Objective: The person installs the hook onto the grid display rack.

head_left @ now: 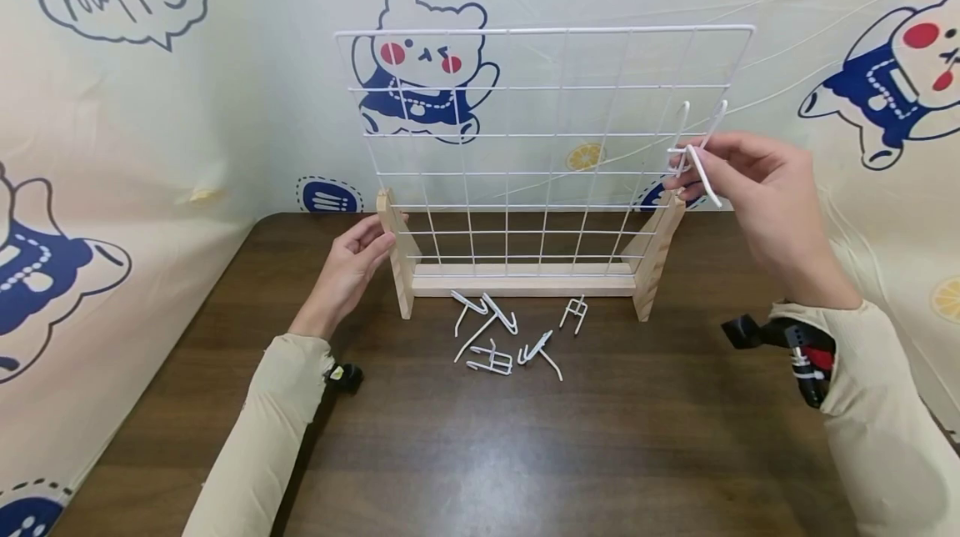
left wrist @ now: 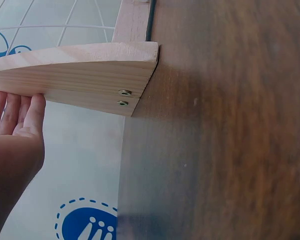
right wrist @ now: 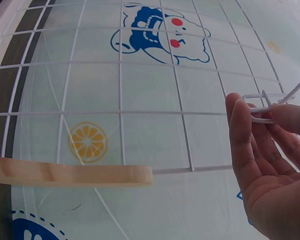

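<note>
Head view: near the desk's far edge, the left hand grips the left upright, probably to steady it; loose hooks lie in front, seemingly for easy reach; the right hand pinches a white hook, likely for fine control, beside the wire grid's right edge, contact unclear.

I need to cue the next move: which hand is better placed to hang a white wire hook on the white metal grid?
Probably the right hand: it holds a hook near the right edge of the grid. The left hand touches the pale wooden left side support, holding no hook.
</note>
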Demonstrator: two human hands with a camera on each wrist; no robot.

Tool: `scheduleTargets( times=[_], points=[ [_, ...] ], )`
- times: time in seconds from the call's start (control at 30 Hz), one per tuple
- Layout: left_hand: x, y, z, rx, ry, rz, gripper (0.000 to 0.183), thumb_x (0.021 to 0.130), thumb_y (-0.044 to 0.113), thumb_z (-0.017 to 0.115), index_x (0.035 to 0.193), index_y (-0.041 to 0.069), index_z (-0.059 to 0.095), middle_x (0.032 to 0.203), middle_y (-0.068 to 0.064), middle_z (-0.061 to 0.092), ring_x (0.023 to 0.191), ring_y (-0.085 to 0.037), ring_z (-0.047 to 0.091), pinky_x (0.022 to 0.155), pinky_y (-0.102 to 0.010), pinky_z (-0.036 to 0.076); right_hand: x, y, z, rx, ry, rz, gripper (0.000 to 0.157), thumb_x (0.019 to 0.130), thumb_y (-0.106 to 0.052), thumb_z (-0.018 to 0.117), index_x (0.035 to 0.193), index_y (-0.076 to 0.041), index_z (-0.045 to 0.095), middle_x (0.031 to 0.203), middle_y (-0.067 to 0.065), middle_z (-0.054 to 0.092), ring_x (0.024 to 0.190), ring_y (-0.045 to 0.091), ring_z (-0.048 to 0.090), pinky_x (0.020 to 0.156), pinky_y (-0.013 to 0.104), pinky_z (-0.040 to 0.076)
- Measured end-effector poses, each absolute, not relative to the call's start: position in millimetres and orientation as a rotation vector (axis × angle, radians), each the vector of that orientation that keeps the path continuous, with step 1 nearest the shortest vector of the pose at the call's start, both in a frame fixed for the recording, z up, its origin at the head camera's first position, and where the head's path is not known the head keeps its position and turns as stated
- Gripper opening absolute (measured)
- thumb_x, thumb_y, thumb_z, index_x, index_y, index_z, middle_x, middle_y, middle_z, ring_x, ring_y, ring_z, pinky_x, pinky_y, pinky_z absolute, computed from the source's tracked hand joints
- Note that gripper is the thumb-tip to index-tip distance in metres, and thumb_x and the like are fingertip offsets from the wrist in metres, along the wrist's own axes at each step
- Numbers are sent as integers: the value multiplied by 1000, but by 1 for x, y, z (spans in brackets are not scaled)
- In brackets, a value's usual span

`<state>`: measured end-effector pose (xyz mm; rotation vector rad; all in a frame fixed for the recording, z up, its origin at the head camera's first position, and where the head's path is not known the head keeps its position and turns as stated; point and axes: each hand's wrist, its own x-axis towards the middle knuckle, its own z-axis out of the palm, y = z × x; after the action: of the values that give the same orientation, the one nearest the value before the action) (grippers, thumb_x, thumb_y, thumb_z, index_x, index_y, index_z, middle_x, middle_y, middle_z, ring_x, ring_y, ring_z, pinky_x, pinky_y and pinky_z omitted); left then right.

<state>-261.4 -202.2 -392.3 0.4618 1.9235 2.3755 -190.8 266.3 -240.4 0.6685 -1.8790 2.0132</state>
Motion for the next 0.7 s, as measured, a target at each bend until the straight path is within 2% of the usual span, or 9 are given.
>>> scheduleTargets(
  times=[0.2,0.57,0.7],
  points=[
    [-261,-202,-392,472,1927,2376,46,100,11,61,143,4,49,149,-24,44,132,-25,48,110,-30,42,-199,268,-229,613,-1899,1986,31,93,-3,68,115,17,63,102,20,72,80,25,72,76,27,60],
    [-262,-204,-393,471,1925,2369,46,100,12,61,144,5,49,145,-14,53,134,-25,47,113,-33,38,-207,270,-221,614,-1832,2088,33,91,0,69,115,20,61,96,23,71,75,28,72,73,32,60],
    [-262,-203,-393,465,1926,2377,46,100,11,61,143,4,49,146,-18,50,133,-25,48,111,-31,41,-209,271,-222,604,-1839,2094,31,91,0,69,116,18,63,95,20,73,73,26,72,73,31,60]
  ],
)
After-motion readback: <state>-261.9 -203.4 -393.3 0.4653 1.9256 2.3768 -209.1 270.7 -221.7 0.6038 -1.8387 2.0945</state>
